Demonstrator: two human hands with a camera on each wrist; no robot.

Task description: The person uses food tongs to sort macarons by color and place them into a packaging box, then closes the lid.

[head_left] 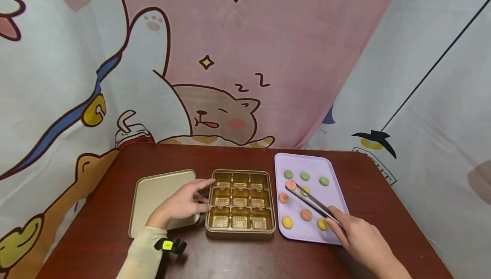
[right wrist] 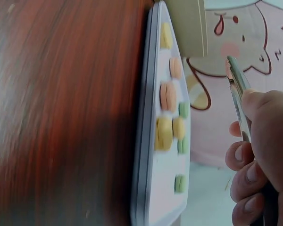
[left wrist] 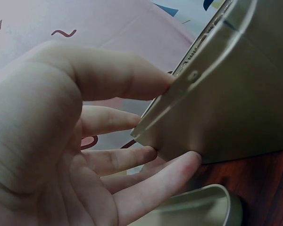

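Observation:
My right hand (head_left: 358,236) grips metal tongs (head_left: 312,202). Between their tips is a pink macaron (head_left: 290,185), raised above the lilac tray (head_left: 337,176), as the right wrist view shows. Green macarons (head_left: 304,176), pink ones (head_left: 306,214) and yellow ones (head_left: 287,222) lie spread over the tray. Left of it stands a gold box (head_left: 241,235) whose insert has several square compartments, all bare. With fingers and thumb spread and fairly straight, my left hand (head_left: 184,202) touches the box's left side; the left wrist view shows the fingertips (left wrist: 191,162) against its wall.
A flat gold lid (head_left: 153,198) lies on the dark red table (head_left: 245,257), left of the box and partly under my left forearm. Behind the table hangs a cloth (head_left: 307,36) printed with cartoon animals. The tray stands just right of the box.

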